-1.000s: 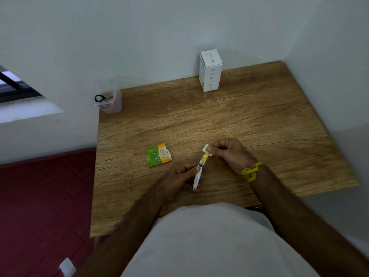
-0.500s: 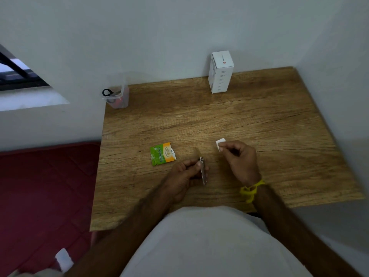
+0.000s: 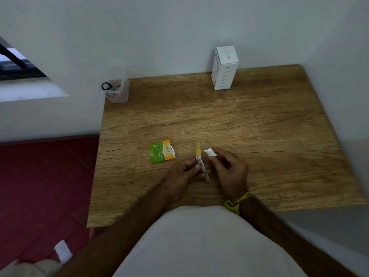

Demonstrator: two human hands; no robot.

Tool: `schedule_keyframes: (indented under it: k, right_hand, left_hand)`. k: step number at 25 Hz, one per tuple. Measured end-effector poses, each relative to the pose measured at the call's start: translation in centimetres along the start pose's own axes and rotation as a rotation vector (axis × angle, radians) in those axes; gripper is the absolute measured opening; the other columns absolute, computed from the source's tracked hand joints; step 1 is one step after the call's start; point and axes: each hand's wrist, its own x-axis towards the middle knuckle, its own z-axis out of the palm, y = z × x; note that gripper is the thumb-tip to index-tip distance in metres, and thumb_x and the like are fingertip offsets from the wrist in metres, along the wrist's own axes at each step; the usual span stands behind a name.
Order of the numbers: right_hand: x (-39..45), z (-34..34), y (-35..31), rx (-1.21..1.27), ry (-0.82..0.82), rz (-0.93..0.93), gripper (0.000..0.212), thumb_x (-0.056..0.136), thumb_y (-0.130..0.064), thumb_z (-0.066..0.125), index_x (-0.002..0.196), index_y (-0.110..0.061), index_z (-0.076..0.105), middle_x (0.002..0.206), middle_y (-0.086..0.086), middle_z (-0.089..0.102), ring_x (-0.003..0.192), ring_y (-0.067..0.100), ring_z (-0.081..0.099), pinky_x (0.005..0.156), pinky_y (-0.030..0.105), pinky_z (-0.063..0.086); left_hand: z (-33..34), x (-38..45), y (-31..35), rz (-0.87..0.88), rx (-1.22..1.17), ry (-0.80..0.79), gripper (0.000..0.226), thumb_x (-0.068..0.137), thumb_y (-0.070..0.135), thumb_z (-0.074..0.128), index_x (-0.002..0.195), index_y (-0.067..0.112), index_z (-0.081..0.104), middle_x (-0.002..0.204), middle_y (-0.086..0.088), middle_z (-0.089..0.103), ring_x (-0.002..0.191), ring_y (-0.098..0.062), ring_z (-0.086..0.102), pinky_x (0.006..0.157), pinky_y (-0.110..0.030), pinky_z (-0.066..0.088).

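My left hand (image 3: 184, 170) grips a metal nail clipper (image 3: 202, 163) over the wooden table (image 3: 259, 136); its yellow lever (image 3: 198, 148) points away from me. My right hand (image 3: 229, 168) pinches a small white wipe (image 3: 210, 152) just right of the yellow lever, a short gap apart from it. A torn green and orange sachet (image 3: 162, 151) lies flat on the table to the left of both hands.
A tall white box (image 3: 224, 67) stands upright at the back by the wall. A clear plastic tub (image 3: 116, 90) holding scissors sits at the table's back left corner. Walls close the back and right sides. A red mat (image 3: 46, 176) covers the floor to the left.
A second ago the wipe was against the clipper's yellow lever. My right hand then drew the wipe away to the right. The clipper now stands with its yellow lever pointing away from me.
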Motion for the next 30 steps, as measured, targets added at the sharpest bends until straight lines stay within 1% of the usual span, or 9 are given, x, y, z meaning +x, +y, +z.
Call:
schedule_keyframes:
  k: [5, 10, 12, 15, 18, 23, 25, 28, 30]
  right_hand:
    - [-0.2, 0.1, 0.4, -0.024, -0.084, -0.119, 0.020, 0.082, 0.008, 0.072, 0.097, -0.006, 0.076, 0.092, 0.001, 0.072, 0.089, 0.007, 0.067, 0.077, 0.022, 0.053]
    - [0.2, -0.2, 1.0, -0.096, -0.117, -0.249, 0.015, 0.082, 0.008, 0.073, 0.095, 0.002, 0.075, 0.091, 0.008, 0.070, 0.089, 0.009, 0.064, 0.079, 0.018, 0.049]
    - [0.3, -0.3, 1.2, -0.088, -0.082, -0.204, 0.014, 0.084, 0.009, 0.070, 0.094, 0.000, 0.073, 0.090, 0.006, 0.069, 0.087, 0.010, 0.064, 0.076, 0.021, 0.051]
    - [0.9, -0.7, 1.5, 0.044, 0.056, 0.021, 0.020, 0.088, 0.005, 0.068, 0.100, -0.011, 0.070, 0.093, -0.001, 0.071, 0.087, 0.010, 0.068, 0.076, 0.031, 0.058]
    - [0.9, -0.5, 1.0, 0.121, 0.032, 0.115, 0.023, 0.088, 0.002, 0.069, 0.106, -0.012, 0.071, 0.099, -0.004, 0.072, 0.092, 0.005, 0.069, 0.082, 0.023, 0.057]
    - [0.2, 0.2, 0.8, 0.000, -0.097, -0.116, 0.019, 0.086, 0.007, 0.070, 0.100, -0.005, 0.075, 0.095, -0.001, 0.072, 0.090, 0.009, 0.068, 0.080, 0.025, 0.055]
    - [0.2, 0.4, 0.9, 0.015, -0.064, 0.020, 0.015, 0.087, 0.003, 0.070, 0.098, -0.006, 0.074, 0.092, 0.000, 0.073, 0.086, 0.011, 0.069, 0.076, 0.029, 0.057]
    - [0.8, 0.4, 0.3, 0.133, -0.026, 0.282, 0.015, 0.088, -0.003, 0.072, 0.100, -0.011, 0.070, 0.085, 0.006, 0.074, 0.080, 0.019, 0.072, 0.071, 0.031, 0.059]
    - [1.3, 0.2, -0.2, 0.170, -0.014, 0.343, 0.020, 0.087, -0.002, 0.072, 0.098, -0.016, 0.063, 0.077, 0.013, 0.071, 0.074, 0.028, 0.072, 0.068, 0.036, 0.060]
  left_hand:
    - [0.3, 0.2, 0.1, -0.007, 0.025, 0.063, 0.024, 0.097, 0.000, 0.056, 0.119, -0.003, 0.066, 0.111, -0.016, 0.073, 0.101, -0.025, 0.071, 0.083, -0.027, 0.059]
    - [1.0, 0.3, 0.5, -0.031, 0.095, 0.146, 0.025, 0.097, 0.010, 0.060, 0.118, -0.002, 0.065, 0.104, -0.017, 0.075, 0.089, -0.025, 0.073, 0.066, -0.029, 0.061]
    - [1.1, 0.3, 0.5, -0.045, 0.105, 0.170, 0.026, 0.098, 0.012, 0.059, 0.118, -0.003, 0.062, 0.103, -0.017, 0.075, 0.089, -0.027, 0.074, 0.058, -0.027, 0.059]
    - [1.1, 0.2, 0.6, -0.039, 0.092, 0.158, 0.023, 0.101, 0.013, 0.055, 0.118, -0.002, 0.055, 0.105, -0.014, 0.075, 0.093, -0.027, 0.074, 0.054, -0.024, 0.055]
    - [0.8, 0.0, 0.7, -0.008, 0.083, 0.139, 0.024, 0.099, 0.007, 0.055, 0.120, -0.005, 0.053, 0.105, -0.017, 0.075, 0.092, -0.028, 0.074, 0.062, -0.024, 0.058]
    - [1.0, -0.3, 0.7, 0.022, 0.163, 0.132, 0.027, 0.096, 0.006, 0.061, 0.121, -0.003, 0.058, 0.102, -0.020, 0.074, 0.090, -0.032, 0.074, 0.060, -0.026, 0.058]
    - [1.3, -0.5, 0.7, 0.040, 0.224, 0.147, 0.024, 0.096, 0.009, 0.062, 0.119, 0.002, 0.063, 0.098, -0.015, 0.076, 0.085, -0.029, 0.074, 0.056, -0.025, 0.057]
    - [1.3, -0.3, 0.6, 0.057, 0.315, 0.175, 0.024, 0.097, 0.014, 0.062, 0.120, 0.010, 0.066, 0.094, -0.007, 0.078, 0.085, -0.036, 0.073, 0.056, -0.025, 0.058]
    - [1.1, -0.1, 0.8, 0.071, 0.335, 0.187, 0.025, 0.098, 0.013, 0.060, 0.123, 0.011, 0.065, 0.095, -0.006, 0.078, 0.086, -0.036, 0.073, 0.056, -0.024, 0.057]
